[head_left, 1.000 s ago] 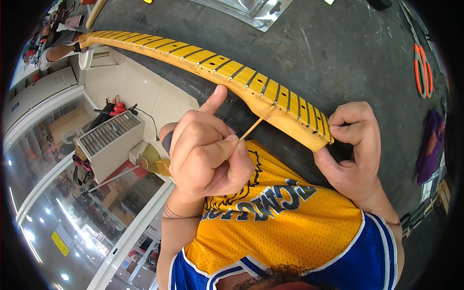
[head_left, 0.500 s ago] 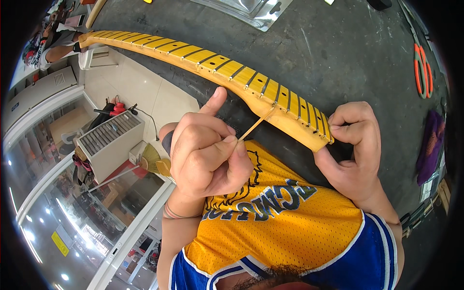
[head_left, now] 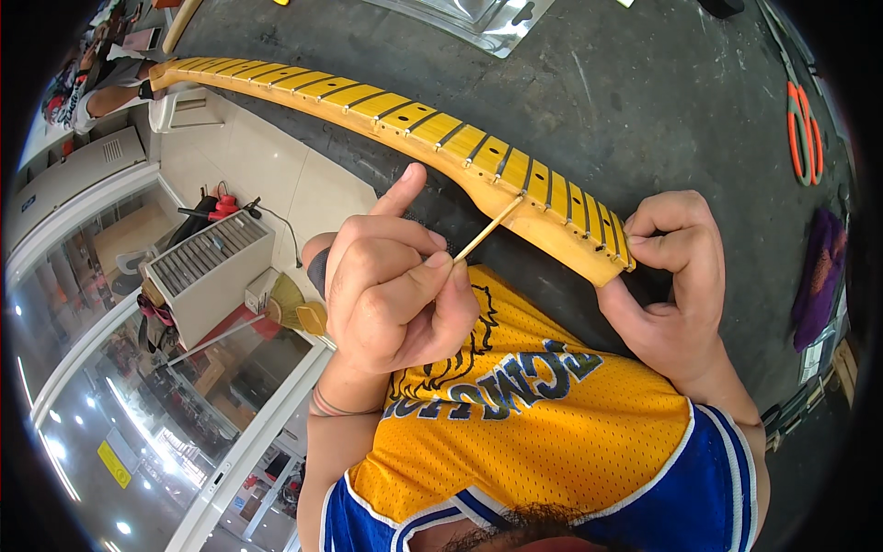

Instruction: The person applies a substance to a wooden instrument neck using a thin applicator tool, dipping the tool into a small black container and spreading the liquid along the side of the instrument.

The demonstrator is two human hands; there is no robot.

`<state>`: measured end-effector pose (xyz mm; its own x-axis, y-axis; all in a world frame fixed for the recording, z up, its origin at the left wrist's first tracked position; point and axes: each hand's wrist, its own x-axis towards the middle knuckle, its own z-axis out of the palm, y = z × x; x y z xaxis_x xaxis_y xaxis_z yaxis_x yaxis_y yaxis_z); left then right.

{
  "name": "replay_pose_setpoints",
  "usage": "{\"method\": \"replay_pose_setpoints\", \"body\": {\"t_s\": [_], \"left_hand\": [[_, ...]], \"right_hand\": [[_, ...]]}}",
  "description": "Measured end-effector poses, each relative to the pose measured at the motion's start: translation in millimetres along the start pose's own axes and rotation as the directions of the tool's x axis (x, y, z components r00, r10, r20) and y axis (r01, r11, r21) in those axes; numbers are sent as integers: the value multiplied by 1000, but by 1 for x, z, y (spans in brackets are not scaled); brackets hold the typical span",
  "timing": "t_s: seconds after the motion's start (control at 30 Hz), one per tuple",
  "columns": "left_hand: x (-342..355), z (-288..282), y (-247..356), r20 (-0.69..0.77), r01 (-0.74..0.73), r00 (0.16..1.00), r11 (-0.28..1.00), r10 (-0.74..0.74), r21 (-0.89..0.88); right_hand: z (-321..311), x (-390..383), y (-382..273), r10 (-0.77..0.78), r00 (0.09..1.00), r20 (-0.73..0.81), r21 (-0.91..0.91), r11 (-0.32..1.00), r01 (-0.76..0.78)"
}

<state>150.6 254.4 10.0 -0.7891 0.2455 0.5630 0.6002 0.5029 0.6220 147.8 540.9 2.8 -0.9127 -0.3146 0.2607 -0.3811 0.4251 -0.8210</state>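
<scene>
A guitar neck (head_left: 411, 120) with a yellow fretboard, dark frets and round dot inlays runs slantwise from the far left to the right of centre. At its heel end, my right hand (head_left: 679, 290) grips the neck, thumb on the near side and bent fingers on the far side. My left hand (head_left: 382, 299) pinches a thin wooden stick (head_left: 485, 234) between thumb and fingers, with one finger stretched away. The stick's tip meets the near edge of the fretboard at a fret end, close to where the neck widens.
Beneath the neck spreads a dark grey worktable (head_left: 625, 101). Orange-handled scissors (head_left: 802, 138) and a purple cloth (head_left: 817, 281) lie at the right. A clear plastic package (head_left: 469, 20) is at the far edge. To the left are a slatted cabinet (head_left: 210, 258) and another person's arm (head_left: 115, 99).
The stick and my left fingertips have shifted very slightly, its tip staying at about the same fret end. My right hand keeps its hold on the heel.
</scene>
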Motion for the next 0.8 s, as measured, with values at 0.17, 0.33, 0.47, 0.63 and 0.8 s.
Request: {"method": "replay_pose_setpoints", "body": {"t_s": [0.17,0.33,0.47,0.63,0.8], "left_hand": [[1,0,0,11,-5,1000,1000,4,23],[0,-1,1,13,-7,1000,1000,7,29],[2,-1,1,11,-12,1000,999,11,30],[1,-2,3,28,18,999,999,-19,34],[28,-26,-9,-107,-56,991,984,75,171]], "right_hand": [[0,0,-1,-1,1000,3,-3,1000,1],[1,0,0,2,1000,2,7,1000,-2],[0,-1,0,-1,1000,-3,-4,1000,1],[-1,1,1,4,1000,4,3,1000,-4],[0,1,0,-3,1000,5,4,1000,3]]}}
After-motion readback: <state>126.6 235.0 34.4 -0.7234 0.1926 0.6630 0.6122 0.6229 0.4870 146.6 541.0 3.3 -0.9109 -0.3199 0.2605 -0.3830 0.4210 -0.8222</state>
